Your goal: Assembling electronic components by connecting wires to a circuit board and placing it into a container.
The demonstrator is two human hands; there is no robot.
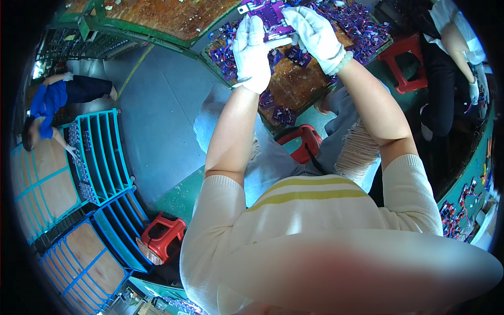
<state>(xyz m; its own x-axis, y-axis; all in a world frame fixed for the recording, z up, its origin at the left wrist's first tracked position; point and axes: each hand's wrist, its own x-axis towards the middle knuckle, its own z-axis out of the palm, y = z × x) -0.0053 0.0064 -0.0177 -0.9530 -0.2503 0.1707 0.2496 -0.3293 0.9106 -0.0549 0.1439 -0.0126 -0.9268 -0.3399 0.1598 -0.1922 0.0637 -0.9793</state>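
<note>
My left hand [253,55] and my right hand [318,41], both in white gloves, grip a flat purple part [269,16] from its two sides. The part looks like a housing or board with cut-outs and a pale tab at its left corner; its exact kind is unclear. It is held above the far bench. Under and around my hands lie many purple parts with coloured wires [362,29], heaped at the right and scattered at the left. Loose purple pieces [284,115] sit by the bench's near edge. My gloves hide some of the held part.
A brown worktop [291,86] shows between the parts. Red stools [407,63] stand right of me, below me and at lower left. Teal and blue racks [102,157] line the left, where a person in blue [50,100] reaches in. Another person [446,68] is at right.
</note>
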